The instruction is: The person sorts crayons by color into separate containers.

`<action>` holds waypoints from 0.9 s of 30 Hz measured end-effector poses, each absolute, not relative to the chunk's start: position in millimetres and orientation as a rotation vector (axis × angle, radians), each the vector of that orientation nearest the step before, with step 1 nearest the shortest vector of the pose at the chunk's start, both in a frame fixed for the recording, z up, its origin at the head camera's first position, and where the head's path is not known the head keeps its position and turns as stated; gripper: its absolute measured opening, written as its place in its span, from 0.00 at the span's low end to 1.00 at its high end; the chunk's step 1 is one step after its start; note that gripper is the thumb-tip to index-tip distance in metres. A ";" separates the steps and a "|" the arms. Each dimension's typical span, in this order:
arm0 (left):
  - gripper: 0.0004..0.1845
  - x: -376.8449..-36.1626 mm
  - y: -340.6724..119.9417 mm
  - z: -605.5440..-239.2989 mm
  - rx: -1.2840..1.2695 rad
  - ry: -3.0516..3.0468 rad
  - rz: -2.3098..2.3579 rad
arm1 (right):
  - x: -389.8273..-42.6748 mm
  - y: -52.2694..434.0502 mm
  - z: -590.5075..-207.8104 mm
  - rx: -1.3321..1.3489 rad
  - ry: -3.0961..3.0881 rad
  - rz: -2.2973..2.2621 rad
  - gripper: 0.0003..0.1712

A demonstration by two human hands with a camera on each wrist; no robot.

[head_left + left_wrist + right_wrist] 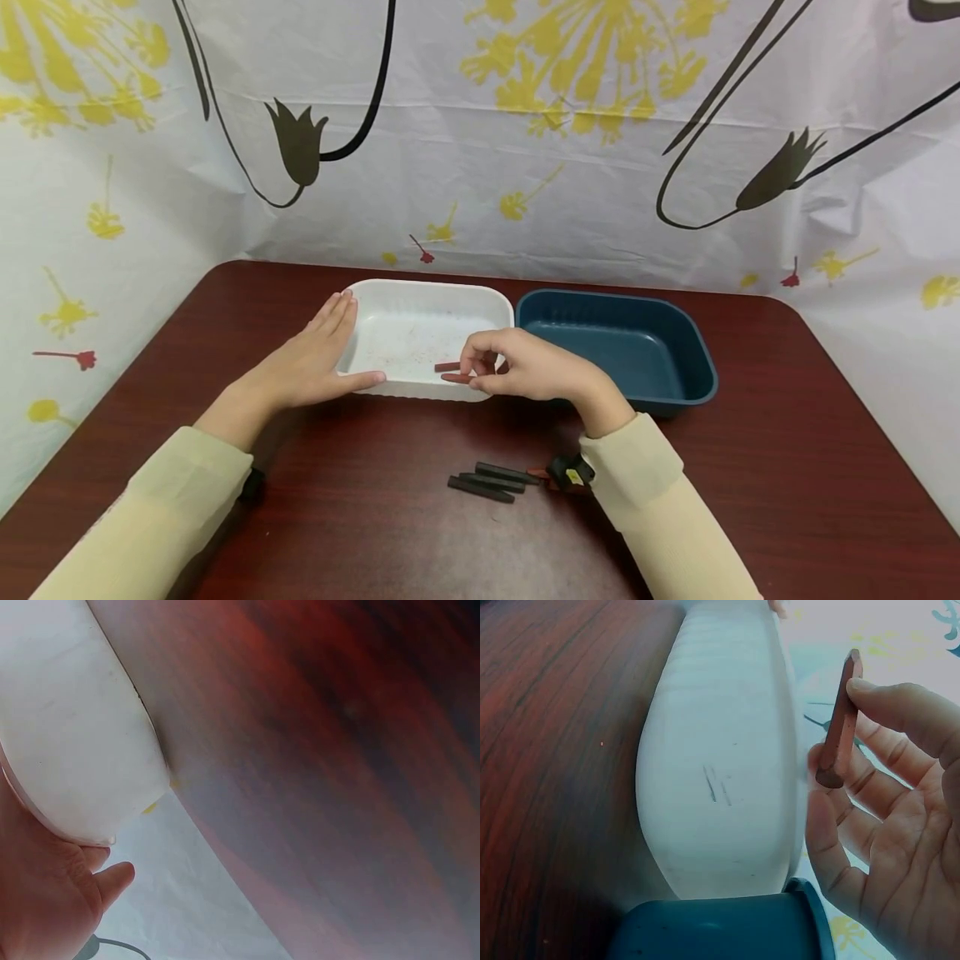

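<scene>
My right hand (525, 364) pinches a red-brown crayon-like stick (841, 724) between thumb and fingertips, over the front right of the white bin (420, 389). The stick is six-sided with a tapered end in the right wrist view. Another red-brown stick (447, 367) shows beside the pinched one in the head view; whether the fingers touch it is hidden. At the bin's left end my left hand (318, 354) rests on the rim, fingers straight and thumb laid over the front edge. Small reddish specks dot the bin's floor.
A dark blue bin (693, 392) stands against the white bin's right side. Several black sticks (482, 489) lie on the dark red table (375, 517), nearer me and beside the right wrist's camera (570, 473). A patterned cloth (450, 150) hangs behind the table.
</scene>
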State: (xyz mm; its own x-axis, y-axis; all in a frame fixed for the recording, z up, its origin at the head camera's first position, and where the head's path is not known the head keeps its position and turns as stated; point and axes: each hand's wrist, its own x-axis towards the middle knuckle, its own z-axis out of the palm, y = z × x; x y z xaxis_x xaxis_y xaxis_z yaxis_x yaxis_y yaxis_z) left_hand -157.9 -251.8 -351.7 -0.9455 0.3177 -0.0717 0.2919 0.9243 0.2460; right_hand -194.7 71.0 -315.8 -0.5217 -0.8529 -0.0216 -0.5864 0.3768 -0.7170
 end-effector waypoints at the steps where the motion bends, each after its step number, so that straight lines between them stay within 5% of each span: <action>1: 0.64 -157.7 -251.9 -351.6 0.473 2.973 0.356 | -195.6 70.4 -316.4 -1.250 2.255 -0.941 0.02; 27: 0.62 -158.9 -253.0 -352.0 0.485 2.962 0.335 | -215.7 48.7 -326.8 -1.242 2.320 -1.021 0.03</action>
State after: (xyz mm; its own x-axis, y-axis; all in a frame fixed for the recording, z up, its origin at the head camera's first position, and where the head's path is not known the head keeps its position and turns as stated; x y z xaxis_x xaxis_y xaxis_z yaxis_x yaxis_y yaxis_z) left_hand -158.9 -253.0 -352.0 -0.9413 0.3271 -0.0839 0.3001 0.9241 0.2365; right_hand -215.7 48.7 -326.8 -0.5721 -0.8186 0.0522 -0.5915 0.3676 -0.7177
